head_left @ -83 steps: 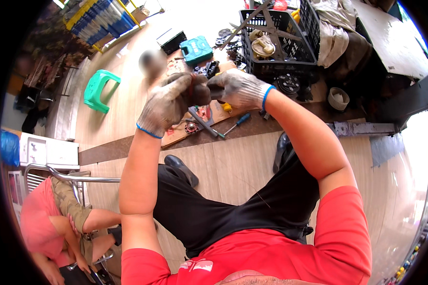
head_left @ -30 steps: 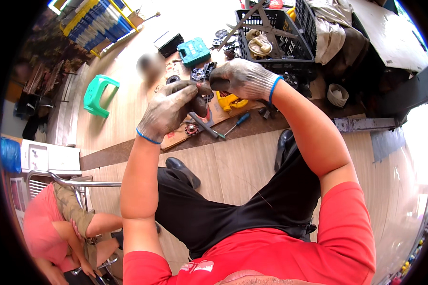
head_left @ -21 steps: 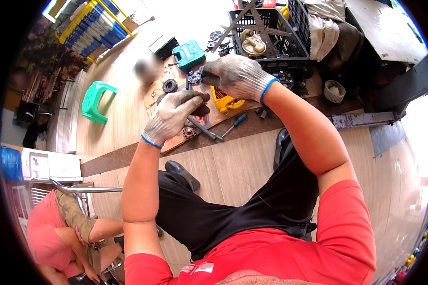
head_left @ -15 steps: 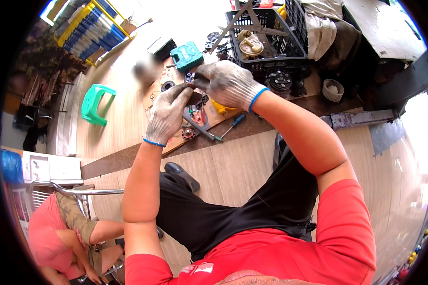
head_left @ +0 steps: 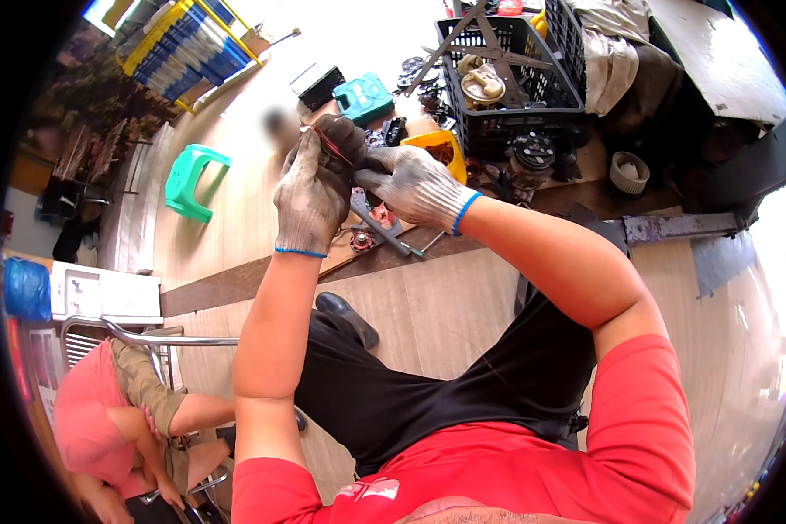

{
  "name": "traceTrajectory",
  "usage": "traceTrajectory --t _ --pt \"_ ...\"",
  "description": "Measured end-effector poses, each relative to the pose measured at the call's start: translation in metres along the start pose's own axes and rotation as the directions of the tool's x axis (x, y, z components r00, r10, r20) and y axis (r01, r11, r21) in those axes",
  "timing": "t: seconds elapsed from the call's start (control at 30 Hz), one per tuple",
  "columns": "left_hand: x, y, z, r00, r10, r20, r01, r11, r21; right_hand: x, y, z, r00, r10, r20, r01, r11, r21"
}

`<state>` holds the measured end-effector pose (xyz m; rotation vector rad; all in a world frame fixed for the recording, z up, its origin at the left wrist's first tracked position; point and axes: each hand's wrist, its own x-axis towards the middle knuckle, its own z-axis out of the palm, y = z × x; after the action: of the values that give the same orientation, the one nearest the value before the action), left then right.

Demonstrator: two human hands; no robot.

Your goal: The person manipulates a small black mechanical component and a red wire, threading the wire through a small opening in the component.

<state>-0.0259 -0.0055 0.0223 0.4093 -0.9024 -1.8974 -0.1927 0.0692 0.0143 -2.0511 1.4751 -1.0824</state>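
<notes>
Both my hands wear pale knitted gloves with blue cuffs and darkened fingers, raised close together over the parts on the floor. My left hand (head_left: pixel 310 196) is closed, its thumb up, around a thin reddish-brown piece (head_left: pixel 330 145) whose edge shows between thumb and fingers. Beside it my right hand (head_left: pixel 417 185) is pinched shut, its fingertips meeting the left hand's fingers. What lies in that pinch is hidden. Below the hands a grey metal bar (head_left: pixel 380 230) and a small round reddish part (head_left: pixel 362 240) lie on a brown board.
A yellow container (head_left: pixel 437 144), a teal tool case (head_left: pixel 363 98) and a black crate (head_left: pixel 515 118) with metal parts stand beyond my hands. A green stool (head_left: pixel 192 182) is to the left. At lower left, another person (head_left: pixel 96 410) sits by a metal-framed chair.
My left hand has turned and closed further, its thumb now upward with the reddish-brown piece showing. The right hand has come lower, fingers nearer the left. The view has shifted slightly.
</notes>
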Motion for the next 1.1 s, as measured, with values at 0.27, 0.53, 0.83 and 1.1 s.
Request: traceTrajectory --t 0.27,0.53,0.83,1.1 --pt "0.001 0.012 -0.008 0.998 -0.065 -0.005 0.063 0.99 -0.124 0.006 0.011 0.01 0.976 0.188 0.112 -0.209 0.949 0.235" --pt "-0.005 0.03 -0.01 0.944 -0.233 0.235 0.234 0.972 0.024 0.014 0.029 -0.033 0.97 -0.117 0.212 0.131 0.99 -0.053" --pt "-0.022 0.037 0.024 0.832 -0.555 0.024 0.4 0.629 0.667 0.015 0.018 -0.062 0.98 -0.03 0.197 0.11 0.905 -0.41" --pt "-0.017 0.01 0.014 0.981 -0.192 0.032 0.043 0.376 0.926 0.012 0.004 -0.05 0.996 0.024 0.086 0.008 0.934 -0.356"
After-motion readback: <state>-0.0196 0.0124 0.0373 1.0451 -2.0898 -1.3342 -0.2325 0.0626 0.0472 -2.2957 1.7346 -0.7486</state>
